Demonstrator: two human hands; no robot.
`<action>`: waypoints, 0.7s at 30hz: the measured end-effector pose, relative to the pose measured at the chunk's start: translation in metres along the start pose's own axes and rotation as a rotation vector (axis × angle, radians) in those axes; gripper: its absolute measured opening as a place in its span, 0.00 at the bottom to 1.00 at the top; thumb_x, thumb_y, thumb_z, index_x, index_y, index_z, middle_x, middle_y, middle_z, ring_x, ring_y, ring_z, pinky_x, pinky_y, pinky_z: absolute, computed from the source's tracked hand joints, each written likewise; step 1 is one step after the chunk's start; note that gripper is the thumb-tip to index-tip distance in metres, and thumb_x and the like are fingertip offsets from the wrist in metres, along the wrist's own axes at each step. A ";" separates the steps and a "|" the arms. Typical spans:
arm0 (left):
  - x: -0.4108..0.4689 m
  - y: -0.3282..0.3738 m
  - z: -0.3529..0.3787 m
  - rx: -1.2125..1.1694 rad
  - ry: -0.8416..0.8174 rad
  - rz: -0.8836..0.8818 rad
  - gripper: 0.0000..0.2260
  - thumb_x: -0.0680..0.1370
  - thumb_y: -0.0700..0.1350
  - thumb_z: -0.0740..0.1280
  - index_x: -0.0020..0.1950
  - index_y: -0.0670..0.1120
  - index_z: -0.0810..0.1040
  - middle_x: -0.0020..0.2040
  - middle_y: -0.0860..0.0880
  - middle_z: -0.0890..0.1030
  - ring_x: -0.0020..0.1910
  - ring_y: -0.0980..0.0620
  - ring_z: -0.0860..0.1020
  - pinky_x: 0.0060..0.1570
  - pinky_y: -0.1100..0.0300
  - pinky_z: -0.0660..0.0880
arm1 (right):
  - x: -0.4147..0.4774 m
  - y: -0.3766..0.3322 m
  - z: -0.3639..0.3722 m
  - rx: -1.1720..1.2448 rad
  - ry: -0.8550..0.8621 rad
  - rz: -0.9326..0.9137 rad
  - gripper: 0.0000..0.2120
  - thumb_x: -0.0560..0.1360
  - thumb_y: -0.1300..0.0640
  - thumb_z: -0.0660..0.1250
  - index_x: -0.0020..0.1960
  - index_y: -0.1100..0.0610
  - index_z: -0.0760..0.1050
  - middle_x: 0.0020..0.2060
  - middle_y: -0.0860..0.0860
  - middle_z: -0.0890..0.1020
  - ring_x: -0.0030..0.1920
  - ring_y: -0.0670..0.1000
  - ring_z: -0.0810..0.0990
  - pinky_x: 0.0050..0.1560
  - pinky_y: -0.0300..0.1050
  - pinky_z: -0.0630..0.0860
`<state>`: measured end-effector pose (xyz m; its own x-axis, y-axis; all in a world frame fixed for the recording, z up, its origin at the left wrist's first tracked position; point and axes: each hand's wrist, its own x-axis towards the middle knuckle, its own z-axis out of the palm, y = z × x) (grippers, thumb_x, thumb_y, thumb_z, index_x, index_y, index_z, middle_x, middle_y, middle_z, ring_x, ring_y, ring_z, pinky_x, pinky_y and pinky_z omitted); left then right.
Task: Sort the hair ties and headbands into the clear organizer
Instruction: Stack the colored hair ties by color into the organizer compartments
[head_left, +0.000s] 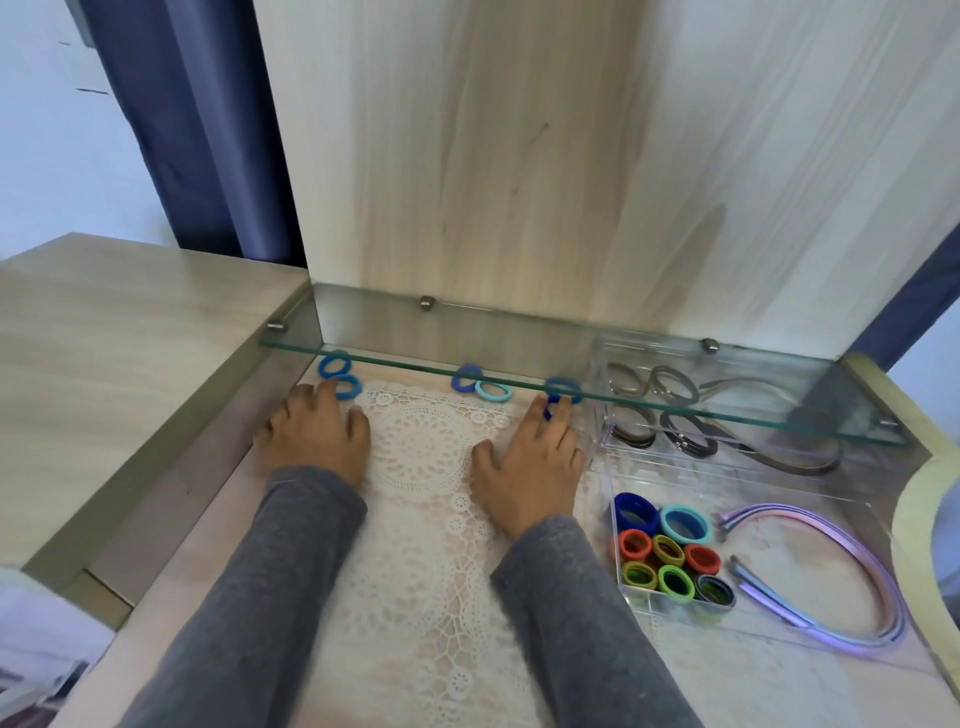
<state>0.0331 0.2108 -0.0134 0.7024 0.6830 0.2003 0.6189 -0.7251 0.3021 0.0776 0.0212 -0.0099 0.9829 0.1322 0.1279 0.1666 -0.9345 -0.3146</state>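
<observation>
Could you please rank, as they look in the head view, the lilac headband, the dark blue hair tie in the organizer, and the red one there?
Largest to smallest:
lilac headband
dark blue hair tie
red hair tie

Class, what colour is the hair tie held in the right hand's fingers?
Dark blue hair tie, in the right hand; head view.

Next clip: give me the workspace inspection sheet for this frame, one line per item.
Surface: pale wooden dresser top with white lace doily, under a glass shelf.
Job's things: five blue hair ties loose at the back; clear organizer holds coloured hair ties, pastel headbands and dark headbands.
Clutter: nothing seen.
Grippers: left hand flat beside a tie; right hand, fingers pinching a dark blue tie.
Cables: nothing seen.
Surroundings: wood panel, blue curtain.
</observation>
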 end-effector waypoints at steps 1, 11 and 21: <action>0.002 0.000 -0.001 -0.008 0.006 0.003 0.20 0.78 0.52 0.57 0.68 0.47 0.68 0.67 0.44 0.71 0.62 0.42 0.70 0.59 0.47 0.66 | 0.002 0.000 0.001 0.001 0.019 0.023 0.37 0.76 0.42 0.53 0.76 0.60 0.46 0.75 0.59 0.49 0.71 0.58 0.56 0.68 0.52 0.57; 0.006 -0.009 0.005 -0.140 0.082 0.014 0.10 0.77 0.49 0.62 0.55 0.50 0.78 0.60 0.48 0.76 0.56 0.43 0.74 0.55 0.50 0.67 | 0.008 0.004 0.006 0.063 0.151 0.100 0.21 0.77 0.54 0.56 0.68 0.60 0.63 0.66 0.59 0.65 0.63 0.58 0.65 0.63 0.50 0.64; -0.026 0.011 0.005 -0.186 0.006 0.283 0.05 0.74 0.53 0.66 0.48 0.56 0.78 0.54 0.57 0.77 0.55 0.52 0.74 0.54 0.54 0.66 | 0.010 0.009 0.004 0.140 0.168 0.040 0.15 0.77 0.62 0.59 0.63 0.60 0.71 0.57 0.58 0.71 0.57 0.58 0.69 0.58 0.51 0.67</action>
<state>0.0234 0.1843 -0.0204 0.8348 0.4576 0.3059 0.3244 -0.8580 0.3981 0.0894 0.0160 -0.0151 0.9642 0.0279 0.2638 0.1483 -0.8814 -0.4485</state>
